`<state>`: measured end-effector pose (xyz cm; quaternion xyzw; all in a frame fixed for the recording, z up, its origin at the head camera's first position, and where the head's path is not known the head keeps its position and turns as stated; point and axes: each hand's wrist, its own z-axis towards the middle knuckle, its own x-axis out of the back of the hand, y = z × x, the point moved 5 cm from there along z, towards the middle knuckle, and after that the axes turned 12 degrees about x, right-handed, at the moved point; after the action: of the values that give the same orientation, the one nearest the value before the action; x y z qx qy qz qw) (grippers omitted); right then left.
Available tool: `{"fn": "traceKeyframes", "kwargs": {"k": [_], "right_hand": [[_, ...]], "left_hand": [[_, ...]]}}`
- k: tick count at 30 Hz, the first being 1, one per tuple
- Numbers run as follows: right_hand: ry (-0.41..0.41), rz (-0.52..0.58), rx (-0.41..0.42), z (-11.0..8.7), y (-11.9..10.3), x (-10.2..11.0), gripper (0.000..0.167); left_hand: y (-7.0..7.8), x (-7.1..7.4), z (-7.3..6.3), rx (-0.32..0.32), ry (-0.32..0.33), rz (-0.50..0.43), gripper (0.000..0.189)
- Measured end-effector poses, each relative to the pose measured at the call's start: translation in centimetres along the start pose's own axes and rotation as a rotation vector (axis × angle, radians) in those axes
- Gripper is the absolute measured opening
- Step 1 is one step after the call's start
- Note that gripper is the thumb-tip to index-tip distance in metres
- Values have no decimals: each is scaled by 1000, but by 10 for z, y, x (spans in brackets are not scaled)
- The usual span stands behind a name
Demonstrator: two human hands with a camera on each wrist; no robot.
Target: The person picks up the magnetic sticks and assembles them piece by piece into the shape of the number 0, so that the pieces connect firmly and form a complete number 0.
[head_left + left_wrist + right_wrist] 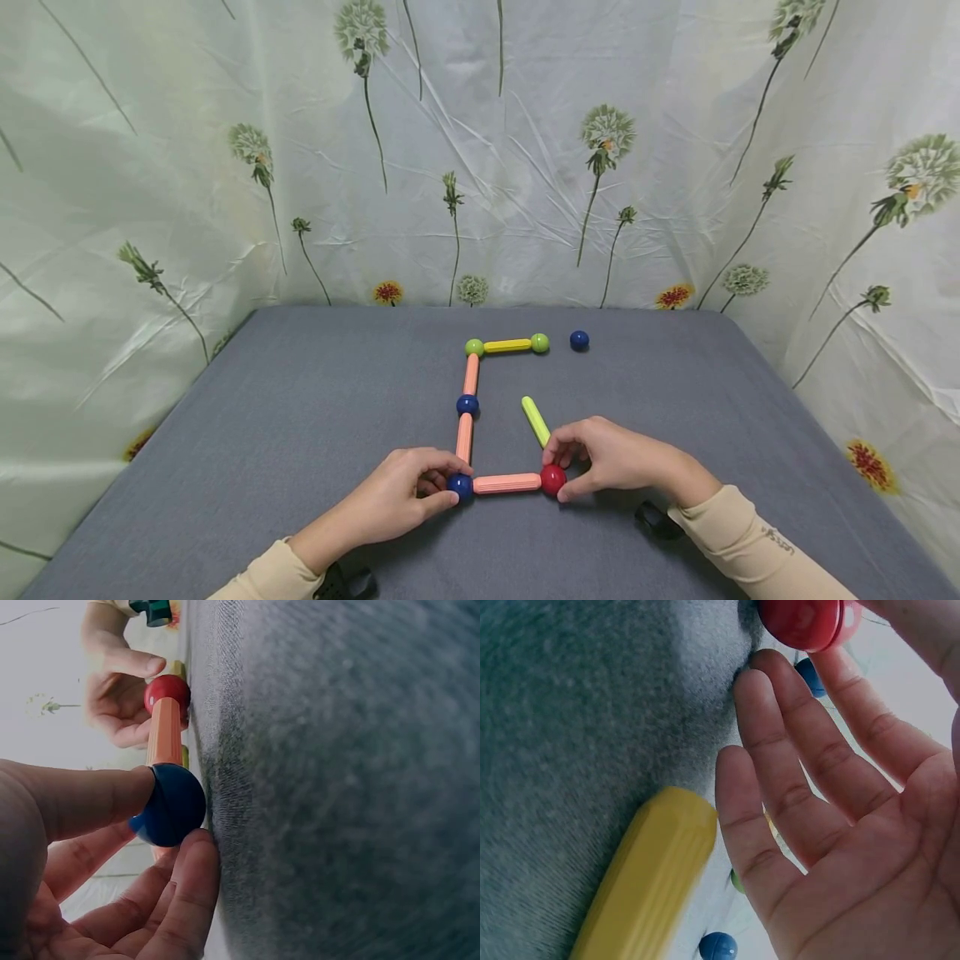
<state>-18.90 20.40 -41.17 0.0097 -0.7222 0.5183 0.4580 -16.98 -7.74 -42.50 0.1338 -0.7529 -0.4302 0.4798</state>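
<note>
My left hand (408, 492) pinches a blue ball (180, 806) at the near left corner of a ball-and-stick figure on the table. A salmon ribbed stick (507, 483) runs from that ball to a red ball (553, 480). Thumb and fingers of my right hand (611, 457) hold the red ball from the right. From the left corner, two more salmon sticks (465, 437) lead away with a blue ball (467, 405) between them, up to a green ball (474, 347). There a yellow stick (507, 345) joins a second green ball (539, 342).
A lime stick (534, 419) lies loose beyond my right hand. One loose blue ball (579, 340) sits at the far side. In the right wrist view another yellow stick (649, 877) lies beside the little finger. A flowered cloth (525, 167) hangs behind the grey table (337, 375).
</note>
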Motion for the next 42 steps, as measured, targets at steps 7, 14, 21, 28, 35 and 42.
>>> {"fn": "traceKeyframes", "kwargs": {"k": [7,14,21,28,35,42], "right_hand": [[42,-37,51,2,-3,11,25],[111,-104,34,8,-3,26,17],[170,-143,-60,18,5,37,15],[196,-151,-144,29,13,39,14],[188,-145,-161,37,18,37,15],[195,-151,-222,43,21,35,19]], "left_hand": [[4,3,-1,-9,27,91,25],[14,7,2,-53,108,176,19],[27,2,7,-158,136,246,20],[35,-6,17,-186,78,311,21],[41,-9,28,-231,33,330,21],[45,-14,35,-226,-4,341,22]]}}
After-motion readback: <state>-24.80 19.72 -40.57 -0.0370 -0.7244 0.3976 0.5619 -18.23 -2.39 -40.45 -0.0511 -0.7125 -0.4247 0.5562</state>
